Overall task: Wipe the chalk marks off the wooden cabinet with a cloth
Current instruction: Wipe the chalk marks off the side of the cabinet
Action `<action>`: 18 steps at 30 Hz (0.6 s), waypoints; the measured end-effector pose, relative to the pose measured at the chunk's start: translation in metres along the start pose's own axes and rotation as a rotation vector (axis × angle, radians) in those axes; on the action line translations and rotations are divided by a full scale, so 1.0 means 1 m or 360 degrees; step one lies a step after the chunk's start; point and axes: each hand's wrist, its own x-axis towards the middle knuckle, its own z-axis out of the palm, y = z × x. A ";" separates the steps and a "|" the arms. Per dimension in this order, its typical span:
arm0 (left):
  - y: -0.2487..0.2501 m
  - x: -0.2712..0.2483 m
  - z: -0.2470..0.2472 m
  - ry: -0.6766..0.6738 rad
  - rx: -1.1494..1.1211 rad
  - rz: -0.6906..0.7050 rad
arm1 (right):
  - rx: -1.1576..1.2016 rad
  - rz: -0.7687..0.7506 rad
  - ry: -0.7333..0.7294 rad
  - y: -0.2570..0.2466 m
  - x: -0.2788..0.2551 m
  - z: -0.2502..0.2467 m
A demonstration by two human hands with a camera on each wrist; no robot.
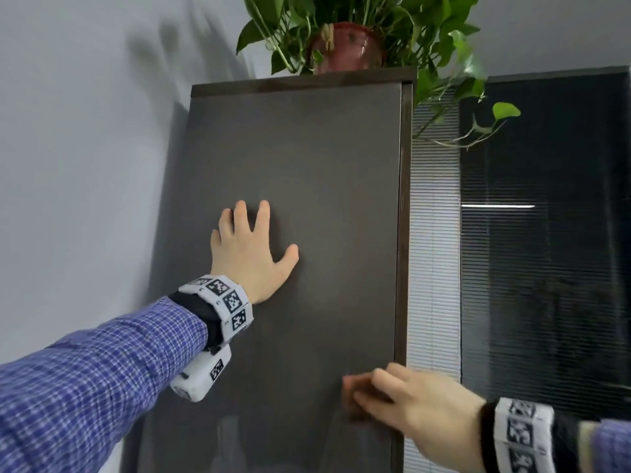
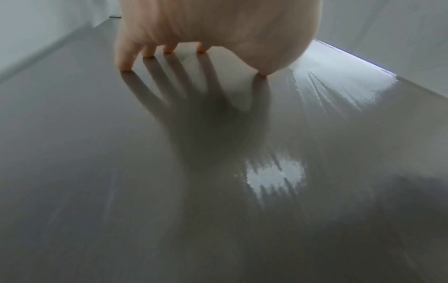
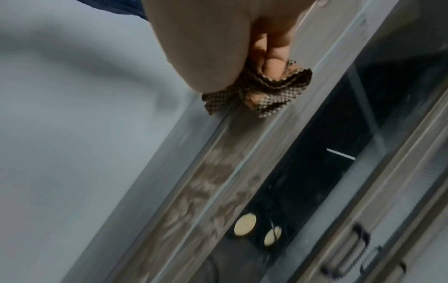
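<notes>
A tall dark brown wooden cabinet point(image 1: 307, 158) fills the middle of the head view. My left hand point(image 1: 251, 249) lies flat against its side panel, fingers spread and straight; the left wrist view shows the fingertips point(image 2: 126, 67) touching the glossy panel point(image 2: 169, 172). My right hand point(image 1: 403, 401) is low at the cabinet's right front edge and grips a bunched brown-and-white checked cloth point(image 3: 266, 90) against the panel. The cloth is mostly hidden under the fingers in the head view. I see no chalk marks on the visible panel.
A potted green plant in a red pot point(image 1: 345, 46) stands on the cabinet top, its vines hanging down the right side. A pale wall point(image 1: 85, 148) is on the left. Window blinds point(image 1: 437, 233) and dark glass point(image 1: 546, 233) lie to the right.
</notes>
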 end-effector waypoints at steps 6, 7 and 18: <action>-0.009 -0.020 0.002 -0.0018 0.0124 0.0094 | 0.0079 0.0575 0.0714 0.093 0.057 -0.080; -0.010 -0.026 0.003 -0.0021 0.0142 0.0096 | 0.0191 0.0697 0.0841 0.103 0.065 -0.094; -0.035 -0.126 0.034 -0.0114 0.0190 -0.0269 | 0.0192 0.0030 -0.0089 -0.141 -0.002 0.138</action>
